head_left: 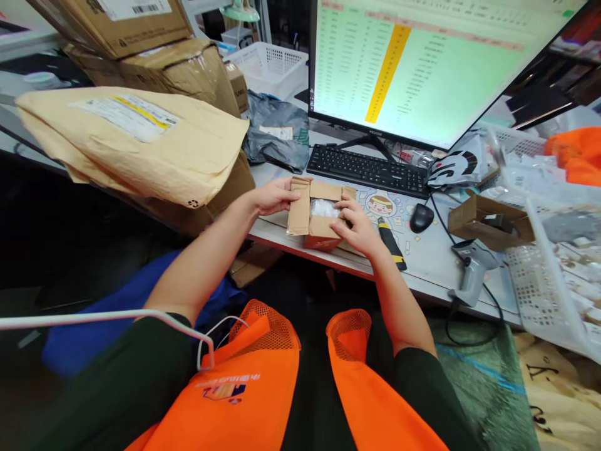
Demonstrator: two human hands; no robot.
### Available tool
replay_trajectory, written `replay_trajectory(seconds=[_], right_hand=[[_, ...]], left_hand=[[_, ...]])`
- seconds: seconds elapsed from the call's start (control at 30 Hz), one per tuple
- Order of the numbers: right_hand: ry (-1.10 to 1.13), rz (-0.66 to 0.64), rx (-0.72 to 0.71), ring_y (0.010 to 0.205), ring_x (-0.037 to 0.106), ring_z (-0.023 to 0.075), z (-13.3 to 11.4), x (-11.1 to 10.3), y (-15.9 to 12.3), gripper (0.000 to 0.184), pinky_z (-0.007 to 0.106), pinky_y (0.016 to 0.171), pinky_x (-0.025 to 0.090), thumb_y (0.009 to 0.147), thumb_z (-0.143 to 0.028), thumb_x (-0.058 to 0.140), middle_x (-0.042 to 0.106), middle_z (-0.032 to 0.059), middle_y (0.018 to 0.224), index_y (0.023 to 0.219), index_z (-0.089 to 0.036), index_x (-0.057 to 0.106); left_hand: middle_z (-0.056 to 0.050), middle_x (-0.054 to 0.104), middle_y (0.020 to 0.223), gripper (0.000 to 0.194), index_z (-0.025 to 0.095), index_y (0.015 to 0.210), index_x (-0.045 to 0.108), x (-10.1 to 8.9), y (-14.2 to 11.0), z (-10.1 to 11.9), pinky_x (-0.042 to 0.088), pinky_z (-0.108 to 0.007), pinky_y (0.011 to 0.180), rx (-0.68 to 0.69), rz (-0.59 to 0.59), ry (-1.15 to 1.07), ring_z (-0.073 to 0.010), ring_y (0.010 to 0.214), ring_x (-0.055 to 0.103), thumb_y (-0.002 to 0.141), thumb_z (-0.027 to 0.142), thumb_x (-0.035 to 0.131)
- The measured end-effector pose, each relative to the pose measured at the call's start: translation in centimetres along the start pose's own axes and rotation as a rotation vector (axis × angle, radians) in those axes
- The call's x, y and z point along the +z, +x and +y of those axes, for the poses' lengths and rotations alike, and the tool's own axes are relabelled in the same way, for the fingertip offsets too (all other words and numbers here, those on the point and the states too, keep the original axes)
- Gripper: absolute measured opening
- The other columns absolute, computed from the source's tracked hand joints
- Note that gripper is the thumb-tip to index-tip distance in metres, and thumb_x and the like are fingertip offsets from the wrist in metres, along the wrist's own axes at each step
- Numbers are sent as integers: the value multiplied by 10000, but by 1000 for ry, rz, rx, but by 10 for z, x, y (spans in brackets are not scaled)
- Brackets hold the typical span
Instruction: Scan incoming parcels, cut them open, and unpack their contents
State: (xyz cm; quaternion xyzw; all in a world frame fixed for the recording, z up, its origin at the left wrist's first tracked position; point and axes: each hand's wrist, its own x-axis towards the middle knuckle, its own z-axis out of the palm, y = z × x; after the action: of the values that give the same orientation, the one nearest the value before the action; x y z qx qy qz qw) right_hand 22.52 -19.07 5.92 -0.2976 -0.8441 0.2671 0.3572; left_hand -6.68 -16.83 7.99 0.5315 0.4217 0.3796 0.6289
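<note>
A small brown cardboard box [315, 233] stands open at the near edge of the desk [432, 263], with something white wrapped in clear plastic [323, 207] inside. My left hand [275, 195] grips the box's raised left flap. My right hand [357, 225] rests on the box's right side, fingers at the opening. Both forearms reach forward over an orange vest on my lap.
A black and yellow utility knife [391, 243] lies right of the box. Behind are a keyboard [369, 170], a mouse [421, 217] and a monitor [422, 62]. A barcode scanner [472, 270] and white baskets [554, 275] sit right. Padded envelopes and boxes [141, 138] pile up left.
</note>
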Motion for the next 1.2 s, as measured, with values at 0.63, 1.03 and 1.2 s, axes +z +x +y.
replay_trajectory(seconds=[0.63, 1.03, 1.2], right_hand=[[-367, 11, -98, 1394, 632, 341, -45, 17, -91, 210, 733, 1322, 47, 963, -298, 637, 746, 90, 1366, 1131, -302, 763], [-328, 358, 439, 1616, 305, 425, -15, 78, -125, 1084, 751, 1256, 282, 913, -636, 690, 290, 279, 1728, 1724, -187, 128], [-183, 440, 561, 1549, 402, 463, -3, 81, -105, 1229, 753, 1228, 314, 730, -664, 862, 384, 307, 1664, 1679, -162, 263]], left_hand=[[-148, 761, 861, 561, 161, 869, 823, 33, 34, 46, 359, -542, 1183, 224, 170, 1470, -369, 1080, 705, 974, 635, 541], [-88, 783, 937, 293, 176, 960, 781, 4, -2, 13, 579, -306, 692, -202, 227, 103, -241, 768, 729, 792, 402, 863], [-89, 794, 938, 99, 167, 975, 746, 43, 0, -9, 612, -287, 688, -235, 335, -324, -205, 761, 735, 911, 241, 733]])
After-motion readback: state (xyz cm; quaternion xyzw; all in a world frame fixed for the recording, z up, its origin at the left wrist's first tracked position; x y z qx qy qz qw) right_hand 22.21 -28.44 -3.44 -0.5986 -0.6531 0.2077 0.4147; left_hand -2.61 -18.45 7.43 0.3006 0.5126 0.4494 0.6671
